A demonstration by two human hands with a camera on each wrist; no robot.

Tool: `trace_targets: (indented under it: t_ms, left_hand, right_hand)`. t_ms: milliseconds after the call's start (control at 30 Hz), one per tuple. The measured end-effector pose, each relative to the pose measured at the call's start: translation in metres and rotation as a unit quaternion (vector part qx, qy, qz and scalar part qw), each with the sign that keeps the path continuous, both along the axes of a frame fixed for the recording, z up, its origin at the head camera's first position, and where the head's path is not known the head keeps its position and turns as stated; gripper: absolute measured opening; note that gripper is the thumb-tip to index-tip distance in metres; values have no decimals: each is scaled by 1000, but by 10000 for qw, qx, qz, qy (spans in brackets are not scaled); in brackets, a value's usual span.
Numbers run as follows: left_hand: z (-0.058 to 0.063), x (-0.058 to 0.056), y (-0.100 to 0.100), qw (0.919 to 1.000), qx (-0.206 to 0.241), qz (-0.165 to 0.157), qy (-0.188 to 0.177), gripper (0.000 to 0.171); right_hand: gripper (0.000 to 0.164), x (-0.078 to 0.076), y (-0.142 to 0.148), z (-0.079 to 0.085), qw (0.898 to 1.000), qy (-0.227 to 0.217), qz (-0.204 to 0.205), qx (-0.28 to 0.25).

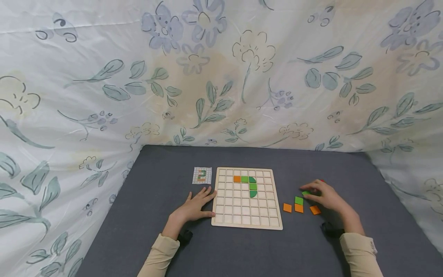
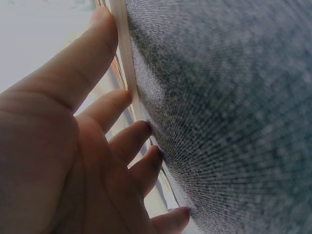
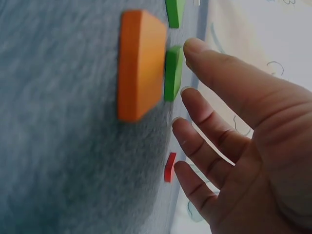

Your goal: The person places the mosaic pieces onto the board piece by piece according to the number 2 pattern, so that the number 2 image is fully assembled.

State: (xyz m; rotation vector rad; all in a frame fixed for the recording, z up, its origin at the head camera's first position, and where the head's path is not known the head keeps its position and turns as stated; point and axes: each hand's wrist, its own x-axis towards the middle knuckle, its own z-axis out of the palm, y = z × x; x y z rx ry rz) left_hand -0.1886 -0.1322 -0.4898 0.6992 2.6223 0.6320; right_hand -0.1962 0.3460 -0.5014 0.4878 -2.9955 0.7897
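Head view: a board [image 1: 228, 219] of pale, smooth wood, cut into a grid of shallow square cells, lies flat with rounded corners. Set in it are an orange square [image 1: 237, 179] toward eleven o'clock, a green square [image 1: 245, 179] at twelve, a dark green curved-edge piece [image 1: 252, 179] at one, and below that a second green square [image 1: 253, 186] above another curved piece [image 1: 253, 194]. At the board's ten o'clock lies a small gridded card [image 1: 202, 176] bearing a coloured figure.

At nine o'clock the left hand [image 1: 195, 206] is spread, its fingertips against the board's wooden edge. At three o'clock the right hand [image 1: 323, 195] bends over a loose green tile [image 1: 305, 192], thumb and fingers apart; whether they touch it, I cannot tell. Between board and hand lie a flat orange tile [image 1: 287, 207] and, nearer the hand, a green one [image 1: 298, 200] above an orange one [image 1: 298, 208]. Another orange tile [image 1: 315, 210] sits at the hand's seven o'clock, a red piece [image 1: 322, 180] at its twelve. Close up, the tiles are thick, matt and crisp-edged.

Dark grey, finely woven cloth [image 1: 180, 165] covers the table; behind, toward twelve, hangs a lightly creased pale curtain [image 1: 221, 111] printed with blue flowers and leafy sprigs.
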Motion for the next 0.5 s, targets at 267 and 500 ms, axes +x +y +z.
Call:
trace_targets:
  t_ms: [267,500]
  left_hand:
    - [0,0,0,10000,27,2,-19,77]
    - [1,0,0,10000,37,16,-10,77]
  right_hand:
    - [29,6,9,-2,10000,81,-34,-23]
    - [31,8,12,-1,9999,-2,-26,-108]
